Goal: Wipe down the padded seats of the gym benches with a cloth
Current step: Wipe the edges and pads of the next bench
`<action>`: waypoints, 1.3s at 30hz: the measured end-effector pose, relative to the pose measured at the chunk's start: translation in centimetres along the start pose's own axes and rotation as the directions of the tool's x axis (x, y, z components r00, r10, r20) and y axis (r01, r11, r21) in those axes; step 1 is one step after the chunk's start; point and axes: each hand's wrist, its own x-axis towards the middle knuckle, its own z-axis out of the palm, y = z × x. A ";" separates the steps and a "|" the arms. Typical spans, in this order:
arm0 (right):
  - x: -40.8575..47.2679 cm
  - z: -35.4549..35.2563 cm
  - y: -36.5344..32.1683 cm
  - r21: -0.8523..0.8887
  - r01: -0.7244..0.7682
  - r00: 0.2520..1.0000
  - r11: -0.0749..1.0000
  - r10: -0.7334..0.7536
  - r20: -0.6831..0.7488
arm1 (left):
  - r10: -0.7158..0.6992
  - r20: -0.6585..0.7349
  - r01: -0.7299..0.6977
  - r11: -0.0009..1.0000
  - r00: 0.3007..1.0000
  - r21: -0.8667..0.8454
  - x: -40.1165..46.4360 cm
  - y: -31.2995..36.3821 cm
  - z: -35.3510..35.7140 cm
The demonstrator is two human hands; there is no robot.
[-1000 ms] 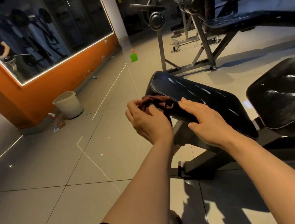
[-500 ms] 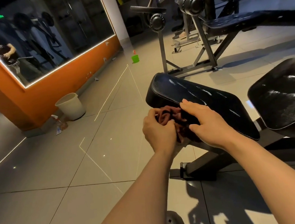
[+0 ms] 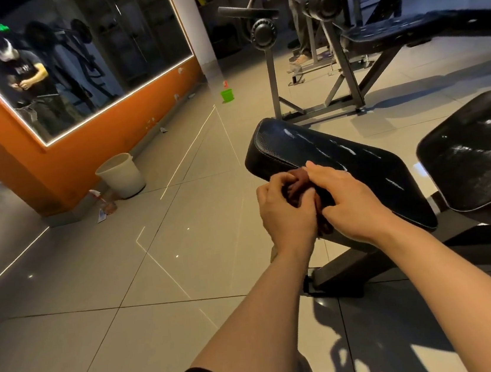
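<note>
A black padded bench seat [image 3: 355,160] lies in front of me, its surface glossy with streaks. A second black pad [image 3: 481,153] of the same bench sits to its right. My left hand [image 3: 284,212] and my right hand [image 3: 351,200] meet at the near edge of the seat. Both hold a small dark brownish cloth [image 3: 298,184] bunched between them, mostly hidden by the fingers. My left fingers curl round it and my right fingers pinch it from the other side.
A white bucket [image 3: 121,176] and a spray bottle [image 3: 105,201] stand by the orange mirrored wall [image 3: 86,162]. A green cup [image 3: 227,94] sits on the tiled floor. Another bench [image 3: 422,28] and a metal rack [image 3: 337,60] stand behind.
Both hands have drawn together and moved right along the seat's near edge, gathering the cloth into a tighter bunch between them. The view has shifted slightly.
</note>
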 end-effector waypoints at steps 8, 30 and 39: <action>0.0 -0.3 0.1 -0.037 0.006 1.000 0.999 -0.005 0.021 | -0.130 -0.391 0.083 0.987 0.911 -0.136 3.1 0.6 -1.6; -3.0 -2.8 3.8 0.009 -0.230 0.972 0.973 0.230 -0.038 | -0.109 -0.263 0.109 0.994 0.959 -0.016 0.0 0.9 1.9; -3.0 -3.0 2.6 -0.095 -0.205 0.979 0.974 0.203 -0.028 | -0.110 -0.035 0.110 0.994 0.993 0.004 -1.9 1.3 2.0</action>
